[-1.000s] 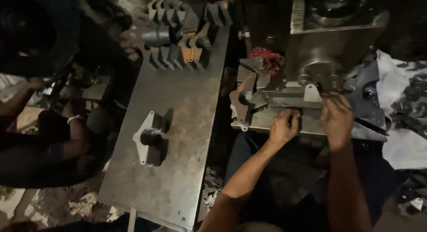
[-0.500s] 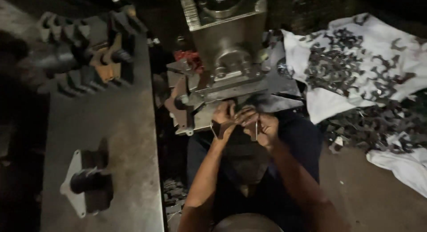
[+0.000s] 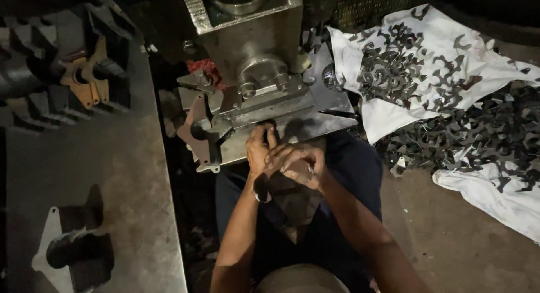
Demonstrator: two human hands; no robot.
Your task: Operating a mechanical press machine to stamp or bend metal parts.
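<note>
Your left hand (image 3: pixel 257 149) sits at the front edge of the press bed (image 3: pixel 315 127), fingertips on or just at the plate lip; your right hand (image 3: pixel 298 163) is curled over it, both just below the ram block (image 3: pixel 250 40). Grip: right looks closed round smth small and shiny, poss. a flat blank, but can't tell what. Left grip is narrow; can't tell if it holds anything.

Risks (judgement):
- Fingers close under the ram; a stroke now could pinch them.
- Small pc could slip out, drop into your lap or onto the floor.
- Stamped parts (image 3: pixel 405 68) piled loose on the white cloth (image 3: pixel 388 118) nr the edge; a knock could scatter them.

Vs. 0.5 s ago: view nearly the same. Hands stay clasped by the bed, right now more over left. Steel desk (image 3: pixel 112 175) on your left w/ its fixtures unchanged.
</note>
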